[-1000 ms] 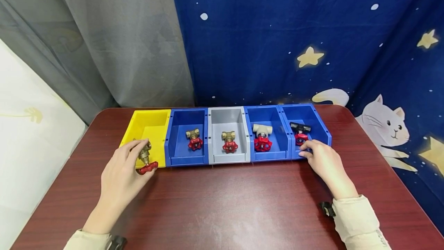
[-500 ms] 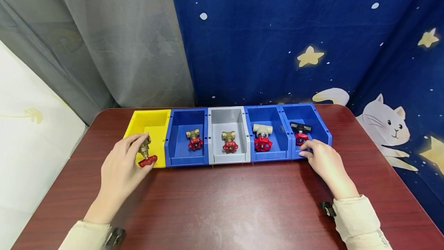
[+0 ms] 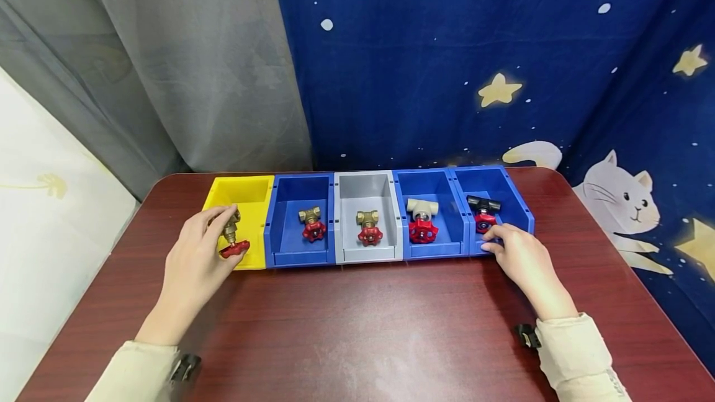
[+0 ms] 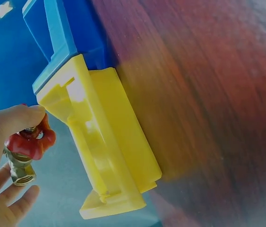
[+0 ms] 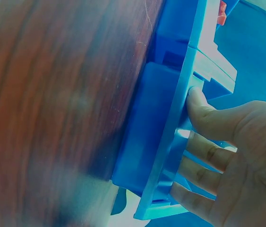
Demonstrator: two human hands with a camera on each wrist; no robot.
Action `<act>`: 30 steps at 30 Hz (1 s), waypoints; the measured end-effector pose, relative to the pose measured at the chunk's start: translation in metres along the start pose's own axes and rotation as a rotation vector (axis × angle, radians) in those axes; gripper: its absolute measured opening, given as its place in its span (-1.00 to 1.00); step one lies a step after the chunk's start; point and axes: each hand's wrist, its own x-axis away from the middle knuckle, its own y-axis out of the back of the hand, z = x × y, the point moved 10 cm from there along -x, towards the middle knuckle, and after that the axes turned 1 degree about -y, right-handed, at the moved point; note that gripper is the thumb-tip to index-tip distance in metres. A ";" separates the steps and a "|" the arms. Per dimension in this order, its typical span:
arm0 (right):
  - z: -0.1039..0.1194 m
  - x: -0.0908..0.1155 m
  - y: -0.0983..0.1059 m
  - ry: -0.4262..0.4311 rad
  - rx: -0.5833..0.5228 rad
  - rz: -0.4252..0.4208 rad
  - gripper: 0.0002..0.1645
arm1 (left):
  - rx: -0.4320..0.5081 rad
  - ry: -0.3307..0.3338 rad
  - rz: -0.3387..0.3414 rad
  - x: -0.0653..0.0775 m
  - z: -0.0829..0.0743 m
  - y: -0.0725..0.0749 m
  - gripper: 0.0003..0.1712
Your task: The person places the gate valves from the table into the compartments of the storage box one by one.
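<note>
My left hand (image 3: 195, 259) pinches a brass valve with a red handwheel over the front of the yellow bin (image 3: 246, 191). In the left wrist view, the thumb lies against the red handwheel (image 4: 31, 141), and the brass body (image 4: 21, 170) points toward the lower fingers. My right hand (image 3: 522, 262) rests at the front rim of the far-right blue bin (image 3: 519, 209), its thumb and fingertips touching the rim in the right wrist view. Just beyond those fingers lies a black valve (image 3: 483, 205) with a red handwheel.
Between the end bins stand a blue bin (image 3: 301, 259) with a brass valve (image 3: 311, 223), a grey bin (image 3: 368, 256) with a brass valve (image 3: 368, 227), and another blue bin (image 3: 436, 250) with a white valve (image 3: 422, 220). All sit on a reddish-brown table (image 3: 357, 327) before curtains (image 3: 419, 61).
My left hand has moved slightly away from me with the brass valve, bringing its red handwheel farther back over the yellow bin. The right hand has stayed in place.
</note>
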 end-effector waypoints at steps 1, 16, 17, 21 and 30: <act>0.000 0.000 0.000 0.000 0.000 0.000 -0.87 | 0.001 0.004 0.004 -0.001 0.000 0.000 -0.01; 0.001 0.001 0.001 0.008 0.000 -0.005 -0.88 | -0.030 -0.054 0.096 -0.008 0.003 -0.010 -0.05; 0.001 0.001 0.001 0.006 0.000 -0.004 -0.88 | -0.031 -0.051 0.102 -0.009 0.004 -0.011 -0.04; 0.001 0.001 0.001 0.004 0.005 -0.001 -0.87 | -0.037 -0.025 0.135 -0.013 0.010 -0.016 -0.04; -0.001 0.000 -0.001 -0.007 0.010 0.026 -0.88 | -0.042 -0.004 0.176 -0.021 0.018 -0.026 -0.08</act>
